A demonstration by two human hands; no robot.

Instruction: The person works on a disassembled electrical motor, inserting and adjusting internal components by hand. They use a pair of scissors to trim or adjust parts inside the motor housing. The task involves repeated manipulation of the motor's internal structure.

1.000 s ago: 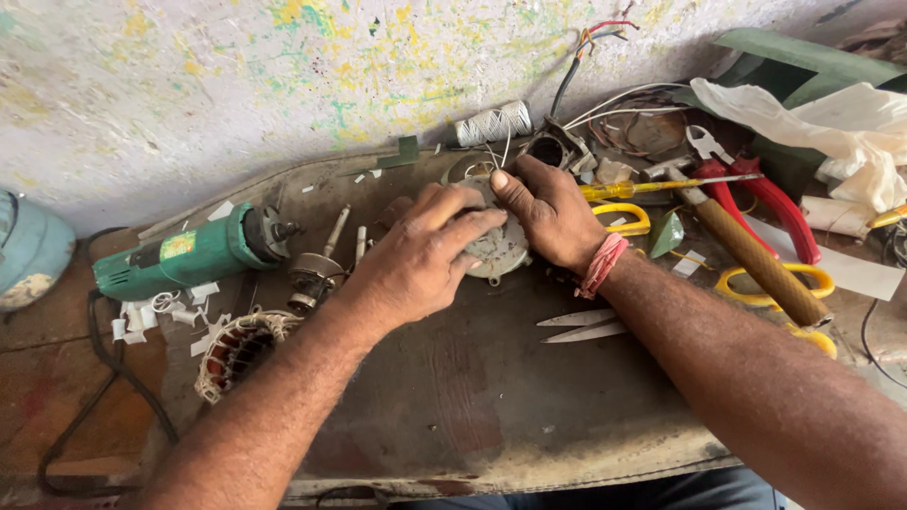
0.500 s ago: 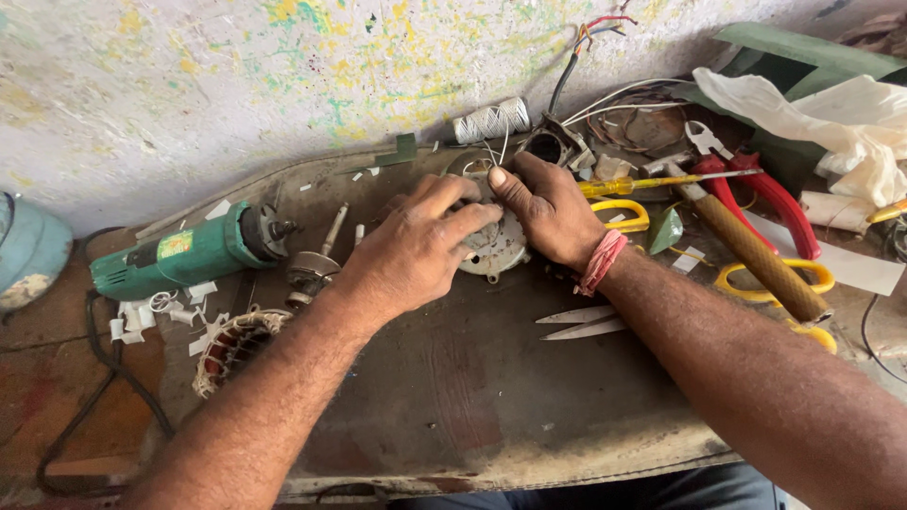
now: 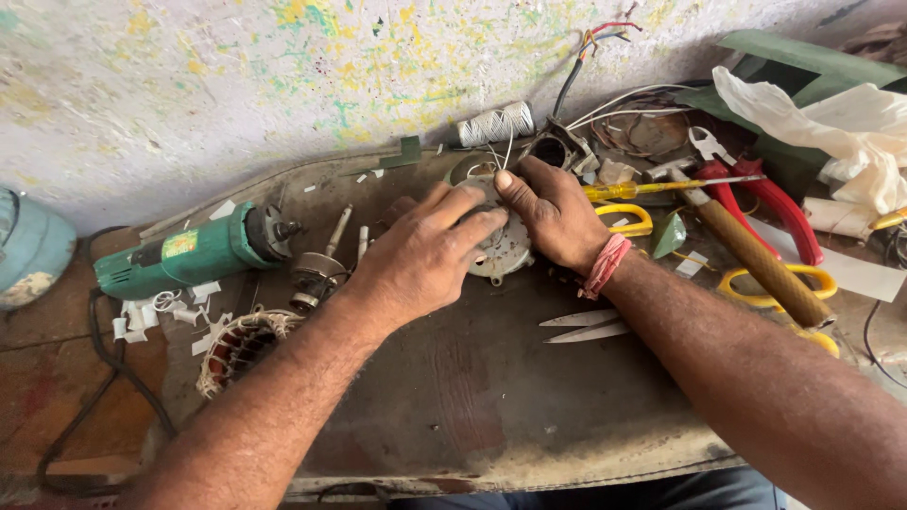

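Both of my hands rest on a round grey metal motor part [image 3: 501,250] lying on the worn dark bench top [image 3: 453,397]. My left hand [image 3: 420,255] covers its left side, fingers curled over the rim. My right hand [image 3: 553,212], with a red thread band at the wrist, grips its right side, thumb pressed on top. Thin white threads run from the part up to a spool of white thread [image 3: 496,123] by the wall. Most of the part is hidden under my hands.
A green angle grinder [image 3: 184,250] and a wound stator coil [image 3: 236,345] lie at left, with a rotor shaft [image 3: 316,274] between. At right lie a yellow screwdriver [image 3: 652,189], a wooden-handled hammer [image 3: 751,255], red pliers [image 3: 765,194], yellow-handled scissors [image 3: 605,326] and a white plastic bag [image 3: 831,123].
My hands have shifted only slightly on the motor part; the grip is the same. The view has tilted a little.
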